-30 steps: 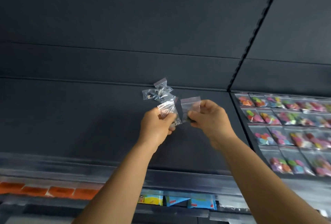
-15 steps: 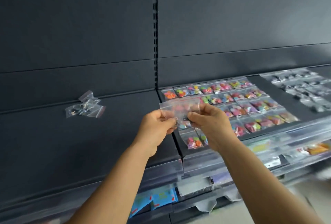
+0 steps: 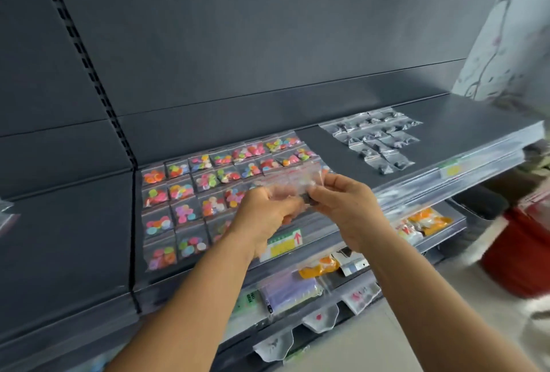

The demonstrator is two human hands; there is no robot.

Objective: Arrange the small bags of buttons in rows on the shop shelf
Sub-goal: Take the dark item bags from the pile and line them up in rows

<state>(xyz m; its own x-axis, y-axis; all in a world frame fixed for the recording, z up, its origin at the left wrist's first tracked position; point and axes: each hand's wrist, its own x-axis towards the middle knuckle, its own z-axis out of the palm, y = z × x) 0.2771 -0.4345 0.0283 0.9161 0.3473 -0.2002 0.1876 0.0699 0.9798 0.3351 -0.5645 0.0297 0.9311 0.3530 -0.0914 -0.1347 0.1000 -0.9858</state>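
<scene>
hands: left (image 3: pixel 269 211) and right (image 3: pixel 342 203) raised together | both pinching clear bags (image 3: pixel 293 179) | above shelf (image 3: pixel 327 145)

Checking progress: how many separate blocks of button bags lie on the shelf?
2: colourful bags left, partly hidden; dark-button bags right. A stray bag shows far left.

**Even, soft light; motion blur at centre and right edge**

Lighting is bright and diffuse, with no hard shadows on the dark shelf (image 3: pixel 342 148). Faint glare shows on the clear strip along the shelf's front edge. The hands in front of the shelf are smeared by motion blur. Right of the shelf, everything streaks and softens badly. Wide-angle distortion bends the shelf's lines, strongest toward the frame's corners.
</scene>
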